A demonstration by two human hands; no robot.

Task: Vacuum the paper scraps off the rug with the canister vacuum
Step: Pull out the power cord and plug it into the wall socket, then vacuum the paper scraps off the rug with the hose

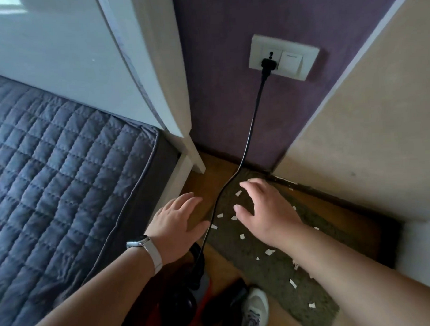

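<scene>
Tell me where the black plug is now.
In the head view, the black plug sits upper centre-right, in the wall socket on the purple wall, left of the white switch.

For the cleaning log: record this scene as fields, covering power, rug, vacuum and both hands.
power: black cord plugged into white wall socket
rug: grey-brown pile rug, white paper scraps scattered on it
vacuum: black and red canister vacuum, only partly seen at the bottom edge
left hand: open, fingers spread, holding nothing, left of the cord
right hand: open over the rug, holding nothing
</scene>
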